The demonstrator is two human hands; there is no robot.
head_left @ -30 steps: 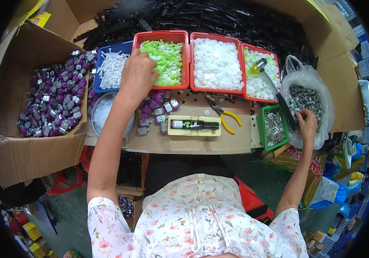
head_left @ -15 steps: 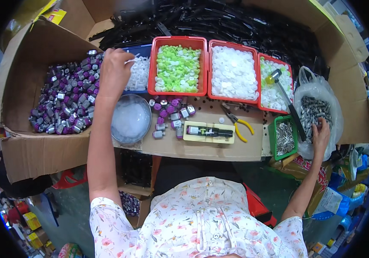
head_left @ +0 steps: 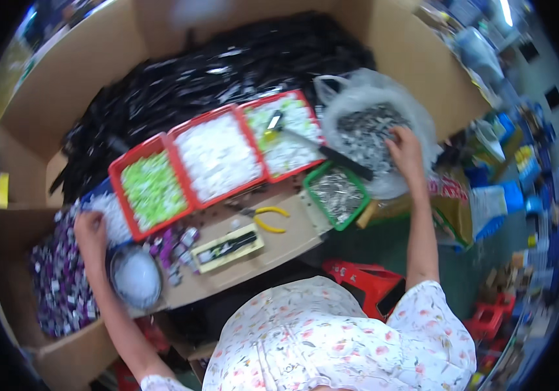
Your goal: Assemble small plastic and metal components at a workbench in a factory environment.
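Observation:
My left hand (head_left: 90,231) is at the left edge of a blue tray (head_left: 118,238) of small white plastic parts (head_left: 109,212). Its fingers are pinched together, but blur hides what they hold. On the far right my right hand (head_left: 404,148) reaches over an open clear plastic bag (head_left: 416,104) of small grey metal parts (head_left: 364,140). Its fingers curl closed at the pile's edge, and their contents cannot be made out. Near the front lies a cream fixture (head_left: 253,246) with a black assembly (head_left: 227,247) in it.
Red trays (head_left: 267,166) hold green and white pieces; a hammer (head_left: 331,156) lies across one. A green basket (head_left: 363,212) holds metal pins. Yellow-handled pliers (head_left: 270,219), loose purple-grey motors (head_left: 168,247), a round bowl (head_left: 136,277) and a motor-filled box (head_left: 64,280) stand nearby. Black parts (head_left: 227,72) lie behind.
The whole view has swung, so the bench now slants up to the right. My left hand no longer visibly shows the white piece it pinched. My right hand stays at the bag.

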